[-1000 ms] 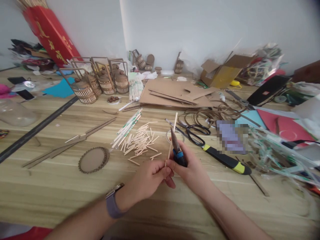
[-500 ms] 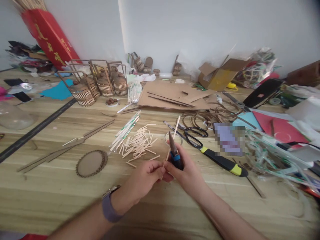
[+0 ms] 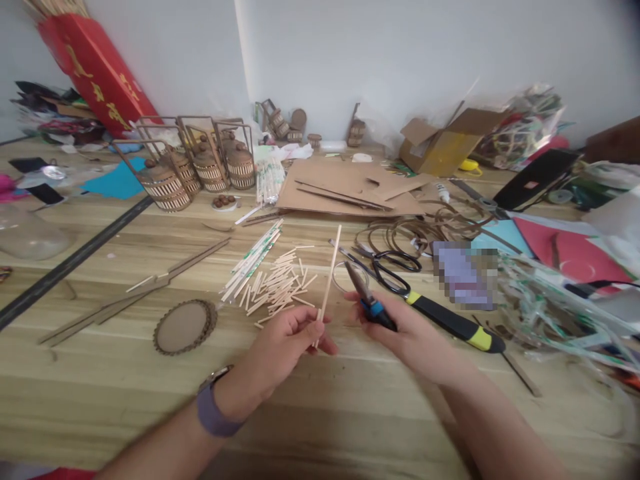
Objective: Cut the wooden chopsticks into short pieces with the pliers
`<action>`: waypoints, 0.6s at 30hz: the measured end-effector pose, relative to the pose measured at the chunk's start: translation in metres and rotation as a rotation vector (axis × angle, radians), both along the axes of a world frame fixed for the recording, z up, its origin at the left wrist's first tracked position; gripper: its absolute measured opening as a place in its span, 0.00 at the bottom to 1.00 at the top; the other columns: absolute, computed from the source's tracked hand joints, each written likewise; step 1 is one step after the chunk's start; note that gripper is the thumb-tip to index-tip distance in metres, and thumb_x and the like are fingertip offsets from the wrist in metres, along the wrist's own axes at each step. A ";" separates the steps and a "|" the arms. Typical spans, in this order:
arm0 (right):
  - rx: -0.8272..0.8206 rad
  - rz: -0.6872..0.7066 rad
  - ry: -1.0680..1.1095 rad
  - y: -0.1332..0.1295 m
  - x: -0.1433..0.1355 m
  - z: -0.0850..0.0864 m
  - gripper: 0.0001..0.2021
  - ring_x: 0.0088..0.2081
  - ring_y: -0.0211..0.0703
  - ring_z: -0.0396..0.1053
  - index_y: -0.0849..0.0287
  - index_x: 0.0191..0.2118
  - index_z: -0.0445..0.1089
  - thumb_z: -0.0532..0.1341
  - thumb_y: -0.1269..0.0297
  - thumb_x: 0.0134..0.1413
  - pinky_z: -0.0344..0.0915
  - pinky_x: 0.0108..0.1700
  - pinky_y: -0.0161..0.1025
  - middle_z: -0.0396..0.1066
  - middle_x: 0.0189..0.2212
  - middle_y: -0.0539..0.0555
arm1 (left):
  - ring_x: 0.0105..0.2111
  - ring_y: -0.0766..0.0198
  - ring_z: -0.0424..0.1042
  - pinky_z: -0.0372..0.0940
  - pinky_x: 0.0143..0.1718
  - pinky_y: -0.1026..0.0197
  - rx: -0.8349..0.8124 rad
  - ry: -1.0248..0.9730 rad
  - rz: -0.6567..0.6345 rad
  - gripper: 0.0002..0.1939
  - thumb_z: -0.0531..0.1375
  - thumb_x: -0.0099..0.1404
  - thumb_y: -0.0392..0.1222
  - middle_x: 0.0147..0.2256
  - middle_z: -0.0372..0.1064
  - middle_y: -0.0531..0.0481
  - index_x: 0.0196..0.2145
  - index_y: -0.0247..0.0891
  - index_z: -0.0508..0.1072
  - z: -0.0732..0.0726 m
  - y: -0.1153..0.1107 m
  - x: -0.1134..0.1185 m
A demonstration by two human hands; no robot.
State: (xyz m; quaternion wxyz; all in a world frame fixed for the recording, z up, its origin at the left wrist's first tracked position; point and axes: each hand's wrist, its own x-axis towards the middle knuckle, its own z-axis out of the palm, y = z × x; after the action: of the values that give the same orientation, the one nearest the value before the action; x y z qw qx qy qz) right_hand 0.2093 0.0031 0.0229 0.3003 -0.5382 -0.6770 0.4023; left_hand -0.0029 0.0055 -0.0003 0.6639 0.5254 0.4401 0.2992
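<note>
In my left hand point(image 3: 280, 350), a thin pale wooden stick point(image 3: 331, 270) stands nearly upright, pinched between thumb and fingers. A short piece of the same wood seems to lie against its lower end. My right hand point(image 3: 410, 333) is closed round a pair of pliers point(image 3: 361, 283) with dark jaws and a blue and black grip, a little to the right of the stick. Short cut stick pieces point(image 3: 283, 280) lie in a heap just beyond my left hand. Beside them are longer sticks in white and green paper wrappers point(image 3: 253, 260).
Left of the heap lies a round cardboard piece with a scalloped edge point(image 3: 183, 327). Black-handled scissors point(image 3: 393, 277) and a black and yellow handled tool point(image 3: 450, 323) lie at right. Behind stand several small lidded baskets point(image 3: 165, 187) and a flat cardboard sheet point(image 3: 320, 180).
My hands have moved apart. The pliers have shifted right, away from the stick, which now stands in my left hand alone.
</note>
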 end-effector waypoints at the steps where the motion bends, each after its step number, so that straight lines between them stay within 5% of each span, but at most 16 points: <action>1: -0.026 0.026 -0.022 -0.001 0.003 0.004 0.14 0.36 0.46 0.71 0.55 0.43 0.71 0.59 0.65 0.49 0.68 0.42 0.42 0.74 0.32 0.51 | 0.31 0.63 0.71 0.60 0.33 0.62 0.006 0.007 0.008 0.16 0.58 0.63 0.51 0.29 0.76 0.48 0.41 0.35 0.72 0.000 0.000 0.000; 7: -0.229 0.145 -0.078 -0.013 0.017 0.019 0.07 0.36 0.48 0.70 0.53 0.33 0.73 0.58 0.67 0.47 0.67 0.40 0.42 0.74 0.32 0.51 | 0.30 0.64 0.70 0.60 0.33 0.63 0.033 0.025 0.003 0.16 0.57 0.64 0.51 0.29 0.77 0.48 0.41 0.35 0.73 0.006 0.003 -0.002; 18: -0.507 0.199 -0.029 -0.014 0.004 0.016 0.17 0.31 0.43 0.67 0.53 0.33 0.74 0.54 0.72 0.33 0.61 0.27 0.34 0.72 0.29 0.50 | 0.28 0.64 0.69 0.58 0.31 0.64 0.045 0.045 -0.096 0.14 0.56 0.65 0.48 0.26 0.76 0.50 0.36 0.36 0.76 0.006 0.002 0.001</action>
State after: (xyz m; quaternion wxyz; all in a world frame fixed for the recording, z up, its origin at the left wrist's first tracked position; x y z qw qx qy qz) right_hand 0.2130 -0.0111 0.0390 0.1052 -0.5328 -0.6084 0.5787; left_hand -0.0024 0.0071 0.0055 0.6556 0.5670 0.4224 0.2652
